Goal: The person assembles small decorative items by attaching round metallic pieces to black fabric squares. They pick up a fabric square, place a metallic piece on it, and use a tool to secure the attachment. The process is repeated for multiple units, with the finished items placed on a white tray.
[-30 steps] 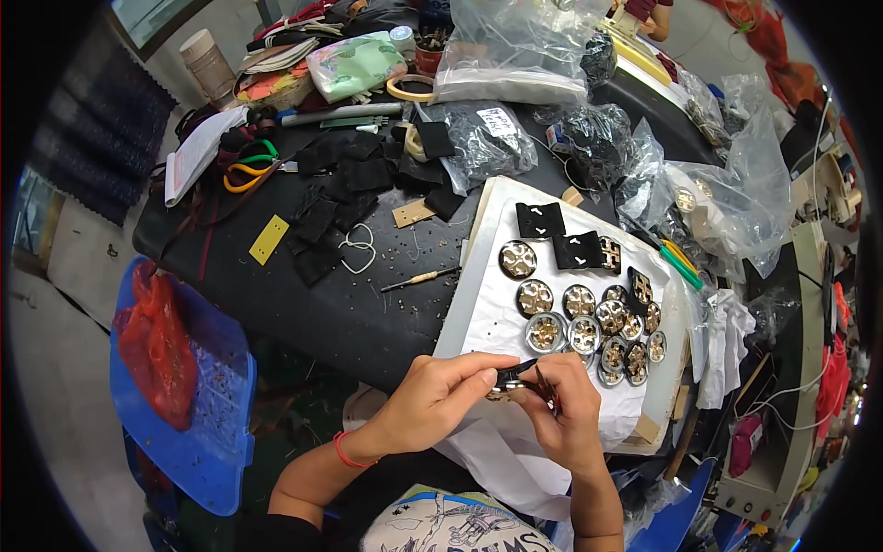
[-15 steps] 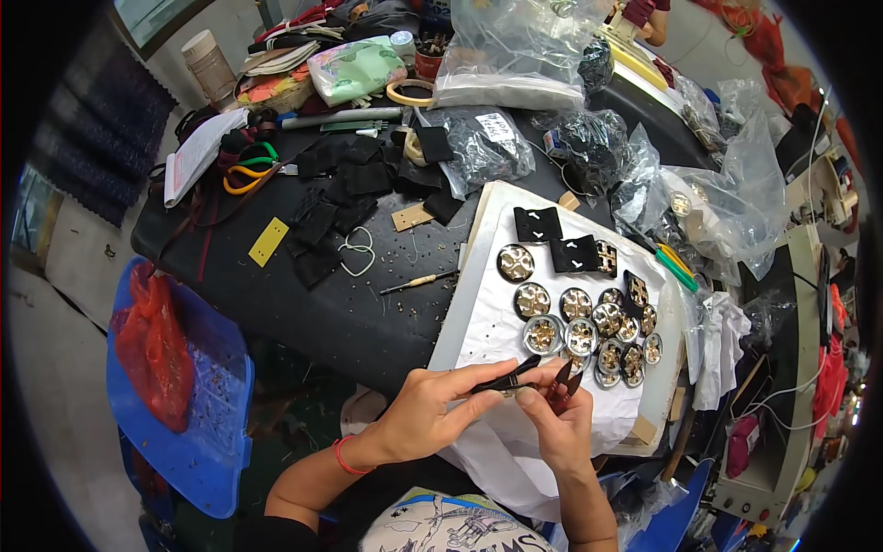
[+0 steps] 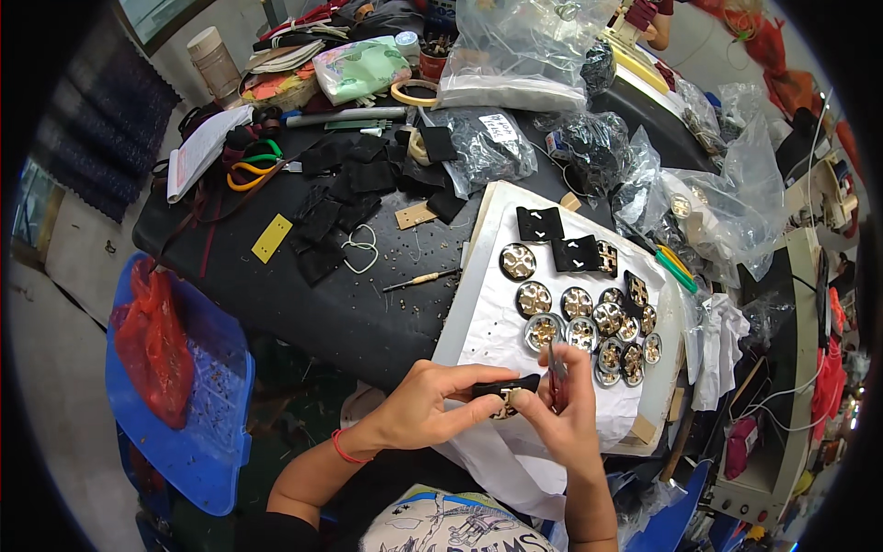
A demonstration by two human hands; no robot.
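Pinching small black strap with round gold-and-silver metal ornament (image 3: pixel 503 397) at near worktop edge: left hand (image 3: pixel 430 405) clamped on strap, right hand (image 3: pixel 561 419) clamped on thin red-handled tool (image 3: pixel 556 373). Piece likely light, stiff, slippery; hold by strap.

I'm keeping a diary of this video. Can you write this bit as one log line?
left hand: pinches black fabric piece | right hand: holds thin tool | behind: white tray of round gold ornaments
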